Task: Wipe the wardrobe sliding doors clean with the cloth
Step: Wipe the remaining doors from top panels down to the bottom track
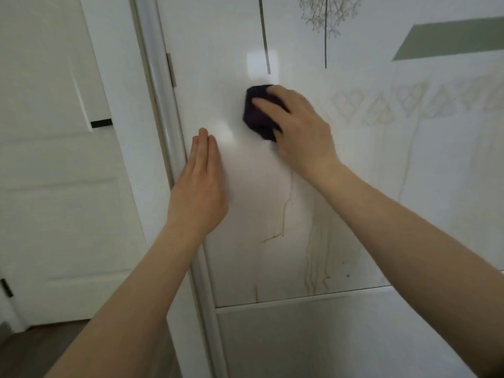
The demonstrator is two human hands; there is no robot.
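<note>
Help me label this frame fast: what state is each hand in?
Left hand: open, straight fingers flat on the glossy white wardrobe sliding door.
Right hand: open, extended fingers pressing the bunched dark purple cloth against that door.

We hold both arms out ahead, bare as far as they show. Our left forearm (131, 296) rises from the lower left with a straight wrist. Our left hand (197, 184) lies flat, its back toward us, fingers (201, 148) straight, closed together and pointing up, the palm against the door (245, 197). Our right forearm (409, 230) comes in from the lower right and slants up to the left. Our right hand (300, 132) sits higher than the left and apart from it, fingers (268, 103) stretched out and a little spread, pressing on the cloth (255, 115). We cannot make out its thumb.
</note>
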